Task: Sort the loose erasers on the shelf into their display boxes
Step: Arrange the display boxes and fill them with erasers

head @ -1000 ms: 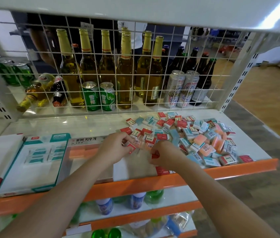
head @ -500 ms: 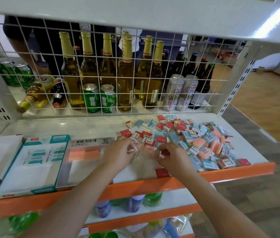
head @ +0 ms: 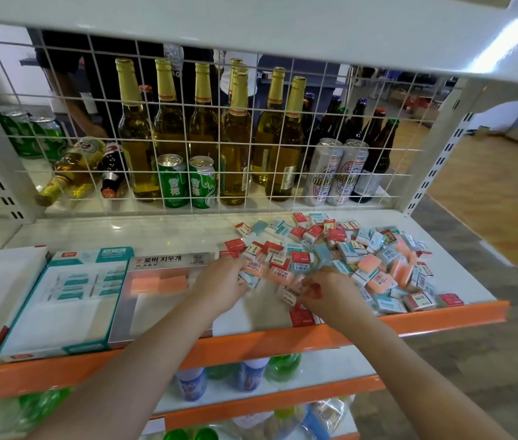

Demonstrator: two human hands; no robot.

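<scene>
Orange, teal and red wrapped erasers lie heaped on the white shelf, just right of the grey-rimmed display box, which holds a couple of orange ones. Left hand curls into the pile's near edge; whether it pinches anything, I cannot tell. Right hand is curled round small red-labelled erasers. Best to gather one colour at a time, I'd say: these slick little blocks with glossy paper sleeves could easily slip loose.

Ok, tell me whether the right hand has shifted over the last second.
Barely: the right hand stays at the near edge of the eraser pile, still right of the orange eraser box.
</scene>
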